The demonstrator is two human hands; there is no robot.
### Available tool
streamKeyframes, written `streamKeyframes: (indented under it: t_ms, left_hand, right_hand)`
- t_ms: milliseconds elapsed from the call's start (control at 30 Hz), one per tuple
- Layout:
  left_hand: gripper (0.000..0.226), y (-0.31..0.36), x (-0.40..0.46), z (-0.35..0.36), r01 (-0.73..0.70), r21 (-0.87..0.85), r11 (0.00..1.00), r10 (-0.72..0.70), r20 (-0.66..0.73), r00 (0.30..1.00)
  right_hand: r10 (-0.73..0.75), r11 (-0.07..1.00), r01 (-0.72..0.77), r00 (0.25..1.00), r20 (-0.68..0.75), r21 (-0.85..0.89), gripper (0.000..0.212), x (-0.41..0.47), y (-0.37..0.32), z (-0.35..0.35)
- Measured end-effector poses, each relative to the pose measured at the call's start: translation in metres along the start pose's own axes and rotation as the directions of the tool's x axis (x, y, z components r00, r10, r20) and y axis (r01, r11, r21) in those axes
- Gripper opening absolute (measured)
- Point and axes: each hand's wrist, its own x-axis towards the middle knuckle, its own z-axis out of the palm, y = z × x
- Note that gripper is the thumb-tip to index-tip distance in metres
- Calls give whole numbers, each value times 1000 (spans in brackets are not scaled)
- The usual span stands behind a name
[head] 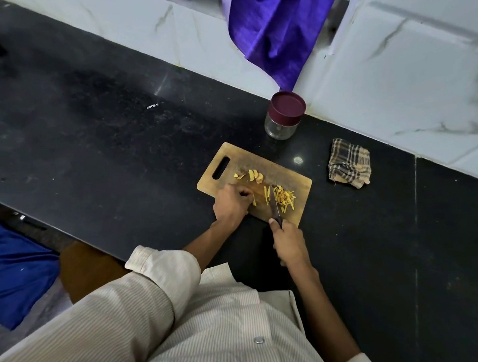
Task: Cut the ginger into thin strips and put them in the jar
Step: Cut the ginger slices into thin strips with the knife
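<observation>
Ginger strips [284, 200], thin & yellow, lie heaped on a rectangular wooden board [293, 180] w/ a slot handle; a few thicker slices [254, 175] sit nearer the slot. Board rests on a dark speckled stone counter [95, 130] below white marble-look wall tiles [397, 83]. Clear glass jar [283, 115], maroon lid on, stands behind the board; checked cloth [349, 163] to its right. Left hand [232, 204], fingers curled, pinches a ginger piece [253, 201]. Right hand [289, 241] grips the knife [275, 209], blade down on the board.
</observation>
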Motion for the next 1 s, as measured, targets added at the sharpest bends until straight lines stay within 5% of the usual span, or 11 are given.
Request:
streamKeyframes:
  t_ms: [667, 1000]
  left_hand:
    - [31, -17, -5, -13, -266, -9, 964, 264, 154, 952]
    - [29, -16, -8, 3, -191, 73, 979, 191, 8, 982]
  right_hand:
    - [-69, 998, 70, 992, 108, -7, 28, -10, -5, 13]
    - [-115, 983, 123, 991, 63, -135, 28, -11, -14, 14]
